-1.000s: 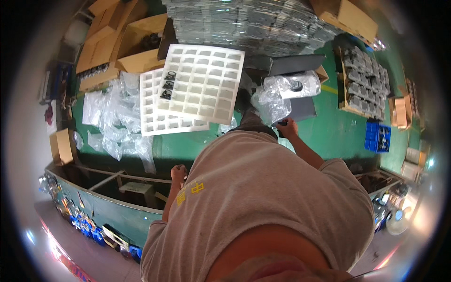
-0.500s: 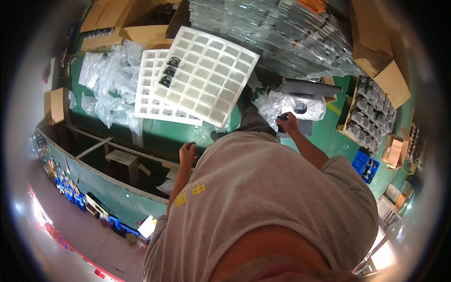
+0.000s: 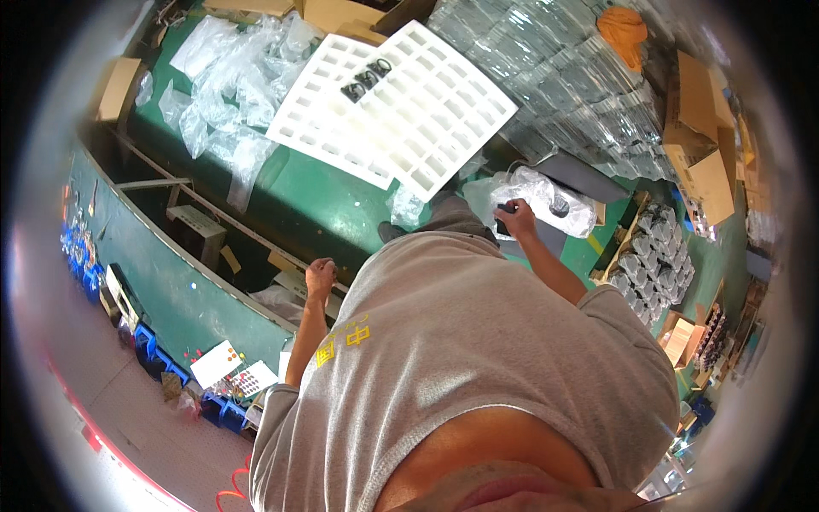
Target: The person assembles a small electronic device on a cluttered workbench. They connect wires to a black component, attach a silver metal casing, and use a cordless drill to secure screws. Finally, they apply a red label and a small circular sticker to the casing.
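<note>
1. Apparently, the thing in hand is a small black item (image 3: 504, 213), out in front of the person's right side, above the floor; its exact kind is too small to tell.
2. The right hand (image 3: 520, 222) has its fingers curled round this item, pinching it. The left hand (image 3: 321, 277) hangs by the green surface (image 3: 183, 256) with fingers loosely bent; whether anything is in it, I cannot tell.
3. My judgement is that the step is one of holding or carrying the black item; any move from here calls for a firm right grip and care around the clear plastic wrapping (image 3: 533, 183) near that hand.
4. As for writing, the grey shirt (image 3: 478, 324) bears yellow characters on the chest. Bold black handwritten marks (image 3: 366, 80) show across the two overlapping white gridded trays (image 3: 439, 111); they are slanted and hard to make out.
5. Farther out, crumpled clear bags (image 3: 226, 85) lie left of the trays; a tall stack of plastic-wrapped goods (image 3: 554, 77) stands beyond, with an orange cloth (image 3: 622, 36) on top. No label can be read on the open cardboard box (image 3: 699, 154) at right.
</note>
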### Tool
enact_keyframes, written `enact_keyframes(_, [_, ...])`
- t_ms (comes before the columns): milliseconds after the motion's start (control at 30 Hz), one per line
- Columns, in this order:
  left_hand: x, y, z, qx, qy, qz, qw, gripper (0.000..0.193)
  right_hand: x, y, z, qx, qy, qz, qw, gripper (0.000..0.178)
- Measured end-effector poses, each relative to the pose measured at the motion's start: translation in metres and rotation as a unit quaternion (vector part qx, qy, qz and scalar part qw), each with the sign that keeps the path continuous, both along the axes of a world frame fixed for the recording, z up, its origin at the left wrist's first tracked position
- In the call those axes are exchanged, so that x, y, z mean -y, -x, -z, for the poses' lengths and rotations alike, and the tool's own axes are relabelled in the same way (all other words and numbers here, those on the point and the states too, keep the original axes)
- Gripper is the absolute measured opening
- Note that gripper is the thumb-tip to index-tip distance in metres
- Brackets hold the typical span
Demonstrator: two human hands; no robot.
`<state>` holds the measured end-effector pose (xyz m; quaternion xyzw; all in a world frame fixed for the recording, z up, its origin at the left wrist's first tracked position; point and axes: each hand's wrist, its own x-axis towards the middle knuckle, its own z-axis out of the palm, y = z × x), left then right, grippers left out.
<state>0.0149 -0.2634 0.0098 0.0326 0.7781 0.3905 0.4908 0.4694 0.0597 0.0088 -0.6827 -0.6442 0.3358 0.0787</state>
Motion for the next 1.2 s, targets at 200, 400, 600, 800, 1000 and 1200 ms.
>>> enact_keyframes(200, [0.044, 0.001, 0.031, 0.057, 0.025, -0.042, 0.997, 0.021, 0.024, 0.047, -0.036, -0.046, 0.017, -0.064, 0.997, 0.055])
enact_keyframes(400, [0.017, -0.012, 0.042, 0.057, -0.052, 0.005, 0.997, 0.022, 0.048, 0.027, -0.041, 0.006, 0.037, -0.044, 0.998, 0.055])
enact_keyframes(600, [0.018, -0.005, 0.057, -0.026, -0.020, 0.065, 0.997, 0.026, 0.047, 0.011, -0.041, 0.025, 0.067, -0.033, 0.997, 0.060])
enact_keyframes(800, [0.012, 0.004, 0.013, -0.001, 0.043, 0.002, 0.999, 0.024, 0.013, 0.015, -0.019, -0.002, 0.099, -0.039, 0.994, 0.057])
enact_keyframes(1000, [0.013, -0.023, 0.000, 0.036, 0.065, -0.053, 0.996, 0.016, -0.042, 0.025, -0.007, -0.020, 0.091, -0.067, 0.993, 0.050])
enact_keyframes(1200, [-0.014, -0.089, -0.029, 0.020, 0.071, -0.088, 0.993, 0.021, -0.111, -0.006, 0.031, -0.014, 0.067, -0.096, 0.993, 0.049])
